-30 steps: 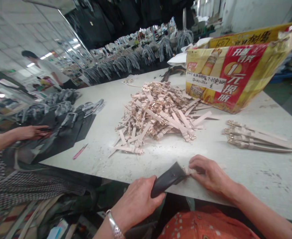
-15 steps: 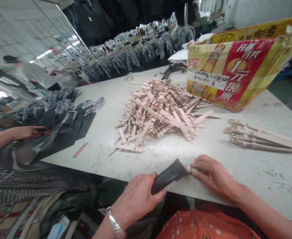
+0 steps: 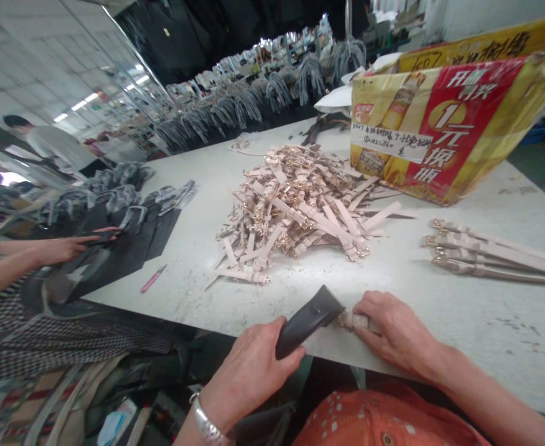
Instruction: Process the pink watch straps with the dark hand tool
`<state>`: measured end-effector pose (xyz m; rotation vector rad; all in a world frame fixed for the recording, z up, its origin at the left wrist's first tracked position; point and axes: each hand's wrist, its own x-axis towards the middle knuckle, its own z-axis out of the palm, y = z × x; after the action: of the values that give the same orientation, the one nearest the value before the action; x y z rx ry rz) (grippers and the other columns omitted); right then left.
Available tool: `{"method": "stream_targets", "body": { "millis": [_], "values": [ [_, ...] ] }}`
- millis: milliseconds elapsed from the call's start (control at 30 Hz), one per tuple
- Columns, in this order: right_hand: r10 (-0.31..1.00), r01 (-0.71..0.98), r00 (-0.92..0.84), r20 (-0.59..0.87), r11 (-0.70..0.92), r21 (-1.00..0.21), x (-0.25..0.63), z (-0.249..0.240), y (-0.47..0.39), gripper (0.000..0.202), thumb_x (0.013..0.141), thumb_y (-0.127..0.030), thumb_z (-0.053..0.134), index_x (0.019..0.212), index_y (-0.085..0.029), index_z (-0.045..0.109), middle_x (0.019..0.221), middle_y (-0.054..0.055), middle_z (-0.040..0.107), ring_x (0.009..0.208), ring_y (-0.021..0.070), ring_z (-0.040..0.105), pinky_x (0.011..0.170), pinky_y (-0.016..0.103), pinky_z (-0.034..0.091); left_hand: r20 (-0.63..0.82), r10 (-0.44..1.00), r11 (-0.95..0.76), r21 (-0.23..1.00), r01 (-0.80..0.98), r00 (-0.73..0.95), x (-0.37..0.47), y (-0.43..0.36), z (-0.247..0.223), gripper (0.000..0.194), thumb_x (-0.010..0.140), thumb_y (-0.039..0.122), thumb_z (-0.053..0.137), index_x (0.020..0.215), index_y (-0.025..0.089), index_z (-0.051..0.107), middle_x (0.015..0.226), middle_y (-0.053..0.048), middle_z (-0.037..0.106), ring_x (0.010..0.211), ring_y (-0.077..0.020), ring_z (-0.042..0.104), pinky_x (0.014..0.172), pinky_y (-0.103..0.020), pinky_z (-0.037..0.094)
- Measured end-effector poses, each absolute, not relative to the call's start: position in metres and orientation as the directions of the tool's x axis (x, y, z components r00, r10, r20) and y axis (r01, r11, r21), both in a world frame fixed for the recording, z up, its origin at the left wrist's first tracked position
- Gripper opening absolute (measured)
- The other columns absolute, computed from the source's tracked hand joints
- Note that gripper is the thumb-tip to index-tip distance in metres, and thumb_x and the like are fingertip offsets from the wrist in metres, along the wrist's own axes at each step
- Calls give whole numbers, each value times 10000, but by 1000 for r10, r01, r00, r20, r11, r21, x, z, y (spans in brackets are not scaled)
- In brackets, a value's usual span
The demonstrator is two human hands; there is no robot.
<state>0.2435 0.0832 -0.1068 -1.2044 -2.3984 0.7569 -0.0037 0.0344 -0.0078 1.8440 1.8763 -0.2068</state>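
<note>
Left hand (image 3: 254,365), at the table's near edge, gripped a dark piece (image 3: 307,323): thumb on the near side, fingers wrapped at the far side, fingers pressed together. The piece tilted up, its free end pointing far and right. Bracelet (image 3: 209,424) on the left wrist.

Right hand (image 3: 397,325) pinched a pale strap (image 3: 360,322) between thumb and fingertips, near edge of table (image 3: 189,260). Rest of the strap was hidden by the hand. Dark piece's free end was just beside the strap; couldn't tell if they touched.

Strap pile (image 3: 295,207) sat mid-table, on the far side of both hands, gold buckles showing. Small bundle (image 3: 490,249) lay to the right, its straps side by side, buckles left. Box (image 3: 458,130), yellow and red, stood far right, with 1 white label (image 3: 388,142) on its front. Pink cutter (image 3: 152,280) lay left of the pile, near dark panels (image 3: 156,235). Co-worker's hand (image 3: 65,249) was at those panels, far left; finger details unclear.
</note>
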Motion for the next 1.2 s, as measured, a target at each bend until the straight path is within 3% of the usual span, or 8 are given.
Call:
{"method": "stream_targets", "body": {
  "millis": [100, 300, 533, 833, 1200],
  "values": [
    [816, 684, -578, -5, 481, -549, 237, -102, 85, 96, 820, -175, 573, 888, -184, 641, 858, 63, 598, 821, 226, 541, 752, 347, 369, -427, 904, 93, 240, 966, 20, -9, 33, -6, 255, 832, 463, 523, 833, 216, 586, 781, -34, 667, 752, -213, 636, 641, -268, 413],
    [739, 559, -673, -9, 501, -661, 233, -89, 90, 140, 905, -243, 542, 990, -259, 653, 849, 12, 592, 793, 177, 548, 739, 306, 344, -407, 914, 109, 250, 962, 3, -16, 26, -2, 249, 832, 455, 531, 822, 212, 584, 774, -31, 669, 744, -205, 632, 639, -263, 404],
    [678, 581, -735, -23, 611, -537, 234, -91, 93, 187, 934, -250, 509, 1019, -286, 672, 811, 22, 587, 770, 186, 548, 739, 332, 341, -443, 896, 107, 232, 967, 7, -15, 17, 1, 259, 831, 473, 523, 828, 220, 577, 774, -31, 667, 756, -215, 640, 619, -259, 404],
    [763, 526, -635, 116, 538, -659, 242, -108, 85, 192, 865, -120, 521, 958, -202, 668, 908, 66, 570, 887, 212, 506, 763, 320, 411, -442, 893, 27, 241, 970, 85, -1, 31, -18, 228, 828, 435, 508, 865, 225, 591, 792, -39, 678, 769, -224, 653, 638, -278, 420],
    [845, 604, -512, 152, 480, -636, 256, -123, 76, 191, 834, -166, 540, 966, -210, 672, 872, 57, 613, 838, 219, 548, 751, 349, 428, -443, 894, 38, 239, 970, 74, 6, 39, -13, 231, 803, 414, 511, 844, 207, 605, 802, -54, 683, 752, -215, 649, 595, -265, 405]
  ]
}}
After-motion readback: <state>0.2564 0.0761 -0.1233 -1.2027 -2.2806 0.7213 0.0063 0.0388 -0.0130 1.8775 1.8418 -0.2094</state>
